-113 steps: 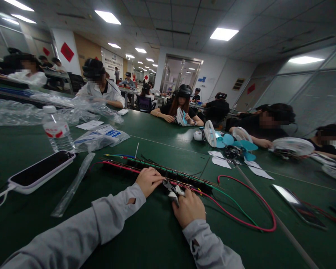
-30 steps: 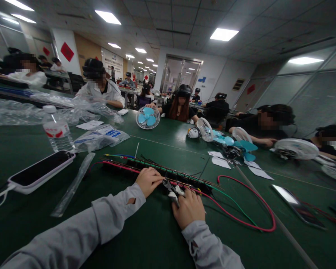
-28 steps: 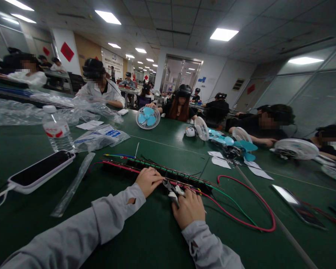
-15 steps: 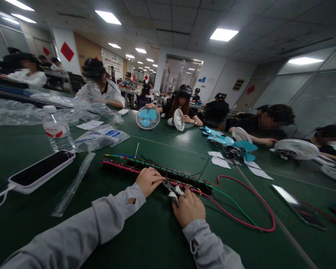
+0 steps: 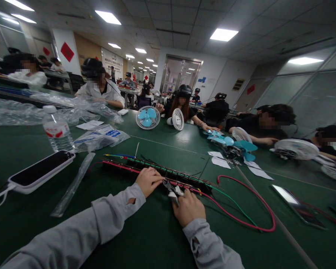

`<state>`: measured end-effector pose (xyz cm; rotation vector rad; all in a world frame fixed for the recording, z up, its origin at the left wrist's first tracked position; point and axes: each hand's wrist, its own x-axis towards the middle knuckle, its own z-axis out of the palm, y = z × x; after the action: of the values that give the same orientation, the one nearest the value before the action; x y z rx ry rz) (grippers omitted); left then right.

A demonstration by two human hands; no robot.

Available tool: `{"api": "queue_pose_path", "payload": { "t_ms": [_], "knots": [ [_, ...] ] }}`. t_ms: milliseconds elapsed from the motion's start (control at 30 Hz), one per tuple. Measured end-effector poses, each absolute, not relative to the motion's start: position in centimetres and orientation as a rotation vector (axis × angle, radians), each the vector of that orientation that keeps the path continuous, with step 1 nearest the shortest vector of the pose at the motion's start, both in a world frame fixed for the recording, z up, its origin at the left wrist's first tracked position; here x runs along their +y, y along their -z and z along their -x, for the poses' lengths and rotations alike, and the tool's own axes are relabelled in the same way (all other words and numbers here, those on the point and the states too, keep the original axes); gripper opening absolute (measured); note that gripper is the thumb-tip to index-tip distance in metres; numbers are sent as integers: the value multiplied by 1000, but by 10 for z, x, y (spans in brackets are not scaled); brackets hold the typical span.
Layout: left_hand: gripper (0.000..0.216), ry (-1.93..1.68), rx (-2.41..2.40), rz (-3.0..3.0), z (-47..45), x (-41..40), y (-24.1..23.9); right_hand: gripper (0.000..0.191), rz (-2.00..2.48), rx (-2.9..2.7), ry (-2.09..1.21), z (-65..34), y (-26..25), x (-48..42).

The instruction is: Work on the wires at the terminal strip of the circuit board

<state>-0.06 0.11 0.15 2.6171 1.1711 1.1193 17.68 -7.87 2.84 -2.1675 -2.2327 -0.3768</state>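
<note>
A long black strip (image 5: 116,172) with red and green wires along it lies across the green table in front of me. At its near side, my left hand (image 5: 149,181) has its fingers pressed together on the strip; what they pinch is hidden. My right hand (image 5: 189,207) is closed around pliers with white handles (image 5: 173,197). Their grey jaws (image 5: 167,184) touch the near edge of the strip, right beside my left fingertips. Thin dark ties stick up from the strip. A thick red wire (image 5: 270,209) loops out from its right end, beside a green wire (image 5: 235,203).
To the left are a phone (image 5: 42,172), a water bottle (image 5: 57,130), a clear plastic strip (image 5: 74,186) and plastic bags (image 5: 100,137). Another phone (image 5: 298,205) lies right. Blue fan blades (image 5: 245,145), papers (image 5: 221,160) and fan guards (image 5: 295,148) lie farther off, near co-workers.
My hands and the pliers stay nearly still. Across the table, a co-worker has let go of the fan parts and stretched an arm toward the blue blades.
</note>
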Motion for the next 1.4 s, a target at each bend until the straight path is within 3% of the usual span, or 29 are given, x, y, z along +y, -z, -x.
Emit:
{"api": "queue_pose_path", "payload": {
  "t_ms": [1400],
  "knots": [
    [18, -1103, 1178, -2610, 0, 0, -2, 30, 2168, -2239, 281, -175, -35, -80]
  ]
}}
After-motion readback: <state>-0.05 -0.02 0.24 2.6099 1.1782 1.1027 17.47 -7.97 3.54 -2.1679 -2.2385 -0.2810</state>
